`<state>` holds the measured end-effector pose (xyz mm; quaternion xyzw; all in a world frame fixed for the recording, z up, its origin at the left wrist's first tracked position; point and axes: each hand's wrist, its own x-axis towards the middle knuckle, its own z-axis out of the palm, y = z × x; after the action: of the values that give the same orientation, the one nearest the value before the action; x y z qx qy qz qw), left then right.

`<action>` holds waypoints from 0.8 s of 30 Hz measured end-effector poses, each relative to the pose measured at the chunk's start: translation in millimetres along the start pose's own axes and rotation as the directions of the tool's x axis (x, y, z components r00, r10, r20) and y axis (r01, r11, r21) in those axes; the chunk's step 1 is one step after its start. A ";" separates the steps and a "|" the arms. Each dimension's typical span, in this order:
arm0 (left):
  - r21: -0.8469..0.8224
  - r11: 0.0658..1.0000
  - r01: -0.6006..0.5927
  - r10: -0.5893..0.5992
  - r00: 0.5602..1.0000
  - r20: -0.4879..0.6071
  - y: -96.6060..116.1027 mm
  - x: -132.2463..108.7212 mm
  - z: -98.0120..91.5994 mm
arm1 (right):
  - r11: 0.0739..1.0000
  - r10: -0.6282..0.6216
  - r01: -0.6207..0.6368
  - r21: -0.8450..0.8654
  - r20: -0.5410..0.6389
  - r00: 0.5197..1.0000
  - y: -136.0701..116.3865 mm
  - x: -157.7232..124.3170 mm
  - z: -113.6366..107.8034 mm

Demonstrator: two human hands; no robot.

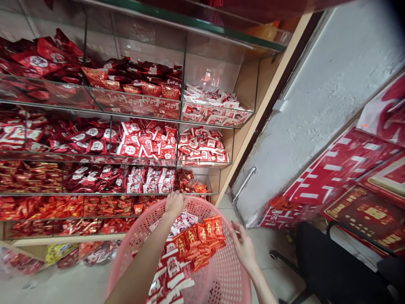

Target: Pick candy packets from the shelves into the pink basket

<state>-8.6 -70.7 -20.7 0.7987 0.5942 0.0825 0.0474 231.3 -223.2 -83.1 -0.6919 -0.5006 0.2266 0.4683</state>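
A round pink plastic basket point(236, 274) with a perforated wall fills the lower middle of the view. My left hand point(175, 204) is closed over its far rim, beside the lower shelves. At the right rim is my right hand point(244, 247), its fingers bent against the edge and its thumb side toward the basket. Inside lie orange-red packets point(193, 238) with gold characters, heaped toward the far right. Red and white packets point(174, 270) are spread nearer me, and whitish printed packets point(183, 221) sit by the far wall. My left forearm hides part of the contents.
Ahead stands a shelf unit point(242, 160) with glass-fronted compartments of red, maroon and white packets. Bagged goods point(61, 255) lie below it on the left. A black chair point(335, 266) is at the lower right, near red decorations point(335, 164) along the grey wall point(303, 101).
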 end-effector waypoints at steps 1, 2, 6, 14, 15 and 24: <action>0.005 1.000 -0.003 0.003 1.000 -0.006 -0.9 -1.4 0.3 | 1.000 -0.013 0.013 -0.019 0.004 1.000 -0.9 -1.5 0.3; 0.009 1.000 -0.007 0.007 1.000 -0.013 -2.2 -2.9 0.5 | 0.999 -0.033 0.033 -0.042 0.008 0.999 -2.7 -2.7 0.3; 0.029 1.000 -0.010 0.012 0.999 -0.042 -10.8 -9.0 -2.2 | 0.986 -0.113 0.114 -0.118 0.018 0.993 -14.4 -6.3 0.1; 0.049 0.998 0.028 -0.023 0.995 -0.098 -30.2 -33.6 -9.5 | 0.975 -0.164 0.170 -0.140 0.050 0.985 -27.8 -21.9 12.8; 0.055 0.998 0.037 -0.031 0.995 -0.096 -32.3 -37.2 -10.3 | 0.976 -0.166 0.173 -0.132 0.057 0.984 -28.0 -24.8 15.2; 0.079 0.991 0.113 -0.111 0.993 -0.033 -51.6 -67.8 -16.1 | 0.971 -0.205 0.216 -0.098 0.113 0.972 -20.7 -38.0 31.1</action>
<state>-79.2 -121.1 -19.0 0.7641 0.6414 0.0673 0.0113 182.0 -243.2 -85.2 -0.6470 -0.6061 0.1829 0.4249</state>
